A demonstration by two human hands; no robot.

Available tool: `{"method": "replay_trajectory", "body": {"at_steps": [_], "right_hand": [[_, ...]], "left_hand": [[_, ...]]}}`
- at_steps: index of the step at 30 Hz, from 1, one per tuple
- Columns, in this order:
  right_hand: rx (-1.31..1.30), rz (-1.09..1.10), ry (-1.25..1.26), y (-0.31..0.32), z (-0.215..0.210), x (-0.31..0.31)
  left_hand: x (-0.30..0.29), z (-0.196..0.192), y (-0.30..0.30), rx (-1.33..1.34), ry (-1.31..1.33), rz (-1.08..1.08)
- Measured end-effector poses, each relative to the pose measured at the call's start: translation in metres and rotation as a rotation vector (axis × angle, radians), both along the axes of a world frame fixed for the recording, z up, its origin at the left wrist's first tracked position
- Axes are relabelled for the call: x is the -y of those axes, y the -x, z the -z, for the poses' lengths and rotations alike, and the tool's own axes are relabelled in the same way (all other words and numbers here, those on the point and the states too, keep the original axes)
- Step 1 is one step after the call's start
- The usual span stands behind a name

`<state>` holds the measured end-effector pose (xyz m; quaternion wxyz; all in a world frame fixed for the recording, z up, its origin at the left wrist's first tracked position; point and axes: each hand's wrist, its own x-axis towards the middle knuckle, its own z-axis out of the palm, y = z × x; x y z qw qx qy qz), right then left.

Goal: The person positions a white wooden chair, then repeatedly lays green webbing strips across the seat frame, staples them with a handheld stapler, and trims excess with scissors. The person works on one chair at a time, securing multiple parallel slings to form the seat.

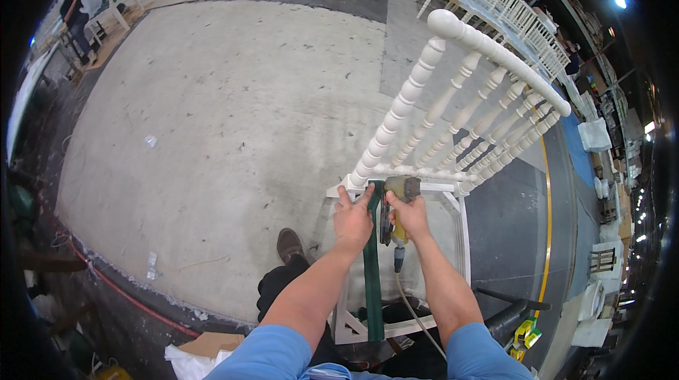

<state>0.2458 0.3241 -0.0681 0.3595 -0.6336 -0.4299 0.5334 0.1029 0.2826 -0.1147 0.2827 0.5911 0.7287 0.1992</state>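
Note:
A white chair frame [463, 238] stands in front of me, its back [407, 97] made of turned spindles under a rounded top rail. Along the left side of the seat opening runs a strip of dark green webbing [373, 277]. My left hand [351, 224] rests with spread fingers at the strip's far end, by the foot of the back. Wrapped round the handle of a yellow and grey pneumatic staple gun [402, 189], my right hand [412, 216] keeps its nose close to the strip's far end. Whether the nose touches the webbing cannot be made out.
An air hose [410, 306] trails from the gun toward me. My shoe [290, 244] is left of the frame. Yellow-green boxes [525, 334] lie at lower right, an open carton [211, 344] at lower left. Rows of white chairs [488, 5] stand behind; a person [76, 15] sits far left.

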Motion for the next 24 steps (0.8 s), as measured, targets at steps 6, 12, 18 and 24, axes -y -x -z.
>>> {"method": "replay_trajectory", "body": {"at_steps": [6,12,18,24], "right_hand": [[0.076,-0.041,0.005,-0.002,0.002,-0.002],[0.025,-0.056,-0.007,0.002,0.001,-0.002],[-0.015,-0.082,-0.051,0.007,-0.003,0.0],[0.054,-0.127,-0.011,0.011,-0.002,-0.001]], "left_hand": [[0.001,-0.003,0.002,0.006,-0.014,-0.002],[0.001,-0.003,0.001,0.02,-0.01,-0.014],[0.002,0.003,0.001,0.096,-0.059,-0.055],[0.002,0.012,0.0,0.137,-0.133,-0.106]]}}
